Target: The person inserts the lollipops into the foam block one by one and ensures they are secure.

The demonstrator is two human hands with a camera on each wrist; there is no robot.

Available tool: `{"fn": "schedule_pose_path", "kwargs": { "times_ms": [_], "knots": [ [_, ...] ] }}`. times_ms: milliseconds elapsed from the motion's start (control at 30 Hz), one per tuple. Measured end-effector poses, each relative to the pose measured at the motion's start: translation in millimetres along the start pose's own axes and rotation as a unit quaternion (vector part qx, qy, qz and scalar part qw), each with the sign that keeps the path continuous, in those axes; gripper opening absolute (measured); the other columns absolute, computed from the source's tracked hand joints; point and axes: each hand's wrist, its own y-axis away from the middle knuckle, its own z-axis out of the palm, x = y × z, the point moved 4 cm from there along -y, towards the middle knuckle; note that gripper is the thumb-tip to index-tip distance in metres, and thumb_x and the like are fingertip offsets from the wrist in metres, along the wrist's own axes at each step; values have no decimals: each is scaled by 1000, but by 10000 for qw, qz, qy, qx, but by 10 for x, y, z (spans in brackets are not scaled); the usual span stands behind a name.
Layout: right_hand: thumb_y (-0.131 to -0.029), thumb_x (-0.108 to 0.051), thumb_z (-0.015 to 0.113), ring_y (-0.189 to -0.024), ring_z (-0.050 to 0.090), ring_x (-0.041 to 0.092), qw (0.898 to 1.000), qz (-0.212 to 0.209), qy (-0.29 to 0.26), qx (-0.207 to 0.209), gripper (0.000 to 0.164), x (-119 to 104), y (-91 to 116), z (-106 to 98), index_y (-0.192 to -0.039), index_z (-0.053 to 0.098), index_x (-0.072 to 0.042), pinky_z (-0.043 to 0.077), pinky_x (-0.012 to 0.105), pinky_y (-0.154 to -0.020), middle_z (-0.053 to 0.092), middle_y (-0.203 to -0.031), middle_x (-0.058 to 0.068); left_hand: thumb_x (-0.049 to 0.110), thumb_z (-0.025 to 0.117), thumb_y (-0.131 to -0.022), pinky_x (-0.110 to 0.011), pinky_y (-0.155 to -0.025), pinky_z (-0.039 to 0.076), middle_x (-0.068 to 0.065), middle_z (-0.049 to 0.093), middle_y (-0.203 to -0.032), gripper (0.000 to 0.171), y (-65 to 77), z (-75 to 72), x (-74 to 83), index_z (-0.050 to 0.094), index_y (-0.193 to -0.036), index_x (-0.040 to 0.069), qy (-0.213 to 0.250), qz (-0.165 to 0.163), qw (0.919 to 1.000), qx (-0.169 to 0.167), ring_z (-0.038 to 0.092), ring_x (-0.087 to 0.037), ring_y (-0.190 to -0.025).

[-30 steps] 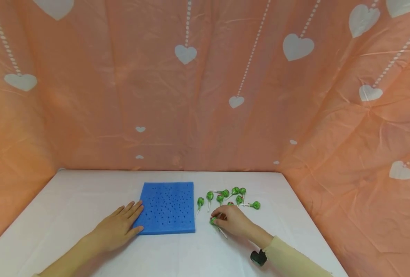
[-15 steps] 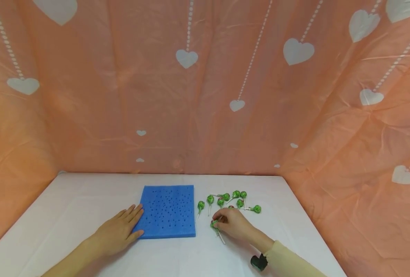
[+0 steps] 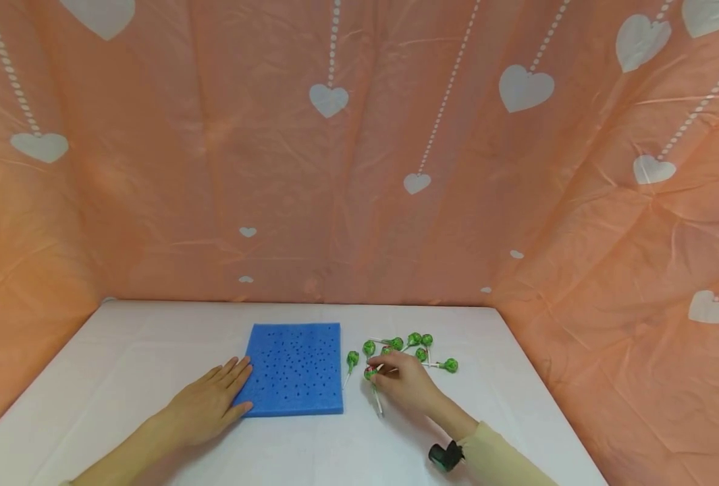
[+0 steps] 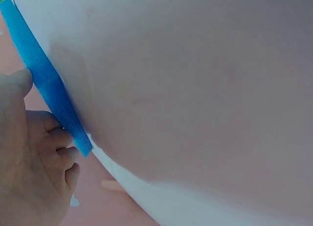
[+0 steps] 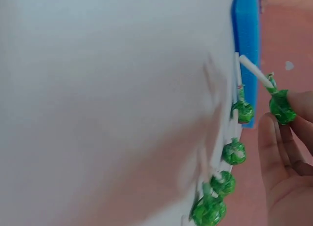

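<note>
In the head view my left hand (image 3: 204, 405) lies with straight fingers on the left edge of a blue foam pad (image 3: 295, 369) dotted with small dark holes. The left wrist view has that hand (image 4: 41, 152) along the pad's edge (image 4: 44, 72). My right hand (image 3: 404, 383), to the right of the pad, pinches a green-wrapped lollipop (image 3: 370, 372) by its candy head. Its white stick slants down toward me. Seen from the right wrist, thumb and fingertips of the hand (image 5: 288, 162) hold the wrapped head of this lollipop (image 5: 281, 106), the stick sticking out free.
Several more green lollipops lie loose on the white table (image 3: 171, 337), from one close to the pad (image 3: 352, 359) to one at the far right (image 3: 450, 365). A black device (image 3: 445, 456) sits at my right wrist. An orange curtain with hearts (image 3: 359, 236) closes off the back and sides.
My right hand has moved slightly forward with the lollipop, and the stick has swung from slanting right to pointing more toward me. My left hand stays on the foam pad.
</note>
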Motion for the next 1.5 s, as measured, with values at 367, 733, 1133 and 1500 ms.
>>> {"fn": "schedule_pose_path", "kwargs": {
  "times_ms": [367,733,1133,1500],
  "knots": [
    [-89,5,76,-98,73,28,9949,-18,-803,603,24,-145,-231,63,-113,75,0,61,23,-85,71,-109,12,44,54,-107,-61,-119,35,-30,42,-158,69,2,35,-21,49,-148,-12,-24,1,10000,-75,38,-50,-146],
    [-89,7,76,-98,73,34,9870,-294,-1331,850,25,-299,-494,228,-112,72,1,62,28,-86,66,-111,18,44,54,-107,-62,-119,34,-31,41,-158,70,14,32,-4,48,-148,-13,65,9,9999,-134,38,-51,-146],
    [-91,1,76,-101,73,28,9853,-4,-1492,833,25,-438,-852,423,-115,71,-3,61,25,-84,70,-112,14,44,53,-108,-61,-119,34,-31,41,-158,69,-6,31,-24,48,-148,-12,-37,-7,9999,-136,37,-51,-147],
    [-91,1,76,-99,74,25,9835,2,-1635,776,26,-561,-1083,605,-116,70,-3,62,24,-81,72,-111,14,43,55,-107,-61,-118,35,-31,42,-157,69,-21,14,-19,49,-147,-13,-47,61,9999,-95,39,-51,-145]
  ]
}}
